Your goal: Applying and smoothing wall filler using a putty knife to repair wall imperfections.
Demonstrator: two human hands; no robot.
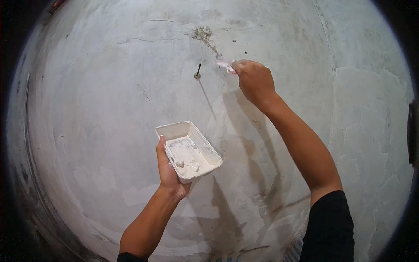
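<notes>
L grip point(169, 172) low, a bit L of ctr, thumb point(161, 146) pointing up, other fingers mostly hidden; L forearm point(146, 222) rises from btm edge, slanting up-R. R grip point(255, 81) higher & R of ctr, closed, knuckles bent, back of hand twd cam; R forearm point(301, 139) slants up-L from bent R elbow point(325, 183). Whitish smears nr R fingertips & on L wrist point(176, 192).

Grey wall point(109, 91) fills most of view; surface mottled, uneven. Upper middle: 1 rough, crumbled patch point(203, 33), 1 thin crack point(150, 40) trailing left of it. To its right, 2 small dark spots point(234, 41). Below: 1 thin rod point(198, 70) projecting from wall, its shadow point(207, 96) slanting down and right; light from above. Right side: 1 near-vertical seam point(330, 48), paler smoothed area point(355, 89) beside it.
</notes>
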